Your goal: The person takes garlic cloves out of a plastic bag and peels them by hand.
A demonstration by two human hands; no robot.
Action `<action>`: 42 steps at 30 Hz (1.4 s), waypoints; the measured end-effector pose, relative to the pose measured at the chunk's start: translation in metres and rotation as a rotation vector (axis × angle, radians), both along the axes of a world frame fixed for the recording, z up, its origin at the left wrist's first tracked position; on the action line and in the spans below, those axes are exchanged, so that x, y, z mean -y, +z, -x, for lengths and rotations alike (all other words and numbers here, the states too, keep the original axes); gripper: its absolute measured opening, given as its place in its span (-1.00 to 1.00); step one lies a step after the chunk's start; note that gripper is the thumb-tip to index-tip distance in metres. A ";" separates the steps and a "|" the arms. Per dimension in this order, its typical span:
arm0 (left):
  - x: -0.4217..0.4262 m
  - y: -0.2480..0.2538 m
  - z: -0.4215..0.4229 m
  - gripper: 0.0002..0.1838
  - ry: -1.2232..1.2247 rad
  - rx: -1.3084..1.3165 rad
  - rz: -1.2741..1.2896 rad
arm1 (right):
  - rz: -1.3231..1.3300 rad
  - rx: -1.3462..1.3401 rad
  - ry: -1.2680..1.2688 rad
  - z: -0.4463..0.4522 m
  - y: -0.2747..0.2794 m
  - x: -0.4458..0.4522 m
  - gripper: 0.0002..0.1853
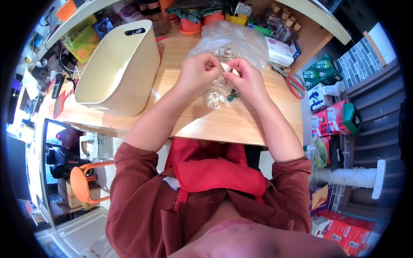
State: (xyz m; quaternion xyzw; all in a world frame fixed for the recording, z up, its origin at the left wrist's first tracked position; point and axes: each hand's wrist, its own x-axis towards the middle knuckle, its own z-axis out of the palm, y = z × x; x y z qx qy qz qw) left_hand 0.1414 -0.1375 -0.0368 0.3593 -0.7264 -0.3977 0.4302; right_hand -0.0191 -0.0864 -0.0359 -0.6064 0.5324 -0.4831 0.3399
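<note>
Both my hands are raised over the wooden desk, close together around a white garlic piece (224,67). My left hand (200,71) is closed in a pinch at the left side of it. My right hand (244,79) holds garlic between thumb and fingers, just to the right. Below the hands a whitish garlic bulb (215,99) lies on the desk, beside a small green printed patch (233,95). Behind the hands, a clear plastic bag (241,36) lies spread out with more garlic pieces (228,52) at its opening.
A tall cream bin (133,73) stands on the desk at left. Red-handled scissors (294,84) lie at the right edge, near a white packet (278,51). Pots and bottles (286,28) line the back under a shelf. An orange chair (79,184) is at lower left.
</note>
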 end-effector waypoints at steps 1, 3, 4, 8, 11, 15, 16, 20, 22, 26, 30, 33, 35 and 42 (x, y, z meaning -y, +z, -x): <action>0.000 0.000 0.000 -0.93 0.010 0.017 0.009 | 0.019 -0.009 0.003 0.000 -0.001 0.001 -0.74; -0.001 0.001 0.000 -0.94 0.027 0.052 0.026 | 0.057 -0.025 0.006 0.000 -0.002 0.001 -0.76; -0.002 0.000 0.001 -0.94 0.032 0.050 0.042 | 0.053 -0.038 0.002 -0.001 -0.002 0.001 -0.76; -0.003 -0.002 0.003 -0.93 0.051 0.065 0.102 | 0.073 -0.068 -0.008 -0.003 0.002 -0.003 -0.78; -0.001 -0.008 0.005 -0.94 0.011 -0.030 0.069 | 0.099 -0.051 -0.015 -0.004 -0.001 -0.002 -0.79; -0.003 -0.005 0.007 -0.89 -0.098 -0.154 -0.069 | 0.092 -0.026 -0.011 -0.005 -0.002 -0.002 -0.80; -0.003 -0.005 0.008 -0.90 -0.075 -0.156 -0.059 | 0.102 -0.031 -0.013 -0.006 -0.001 -0.002 -0.80; -0.006 -0.003 0.008 -0.85 -0.007 -0.142 -0.039 | 0.109 -0.034 -0.027 -0.008 0.000 -0.004 -0.81; -0.007 -0.002 0.008 -0.87 -0.004 -0.109 -0.030 | 0.101 -0.037 -0.036 -0.008 -0.001 -0.004 -0.80; -0.006 -0.002 0.007 -0.90 -0.007 -0.064 -0.016 | 0.099 -0.072 -0.055 -0.007 -0.001 -0.003 -0.78; -0.011 0.003 0.007 -0.91 0.034 -0.046 0.031 | 0.103 -0.073 -0.052 -0.007 -0.003 -0.003 -0.77; -0.011 0.004 0.005 -0.91 0.038 -0.024 0.025 | 0.061 -0.010 -0.020 -0.006 -0.001 -0.004 -0.79; -0.011 0.004 0.005 -0.92 0.024 -0.032 0.028 | 0.026 0.058 0.014 -0.005 -0.001 -0.003 -0.79; -0.006 0.010 -0.001 -0.91 -0.121 -0.179 -0.186 | -0.015 0.101 0.121 0.003 0.003 -0.002 -0.77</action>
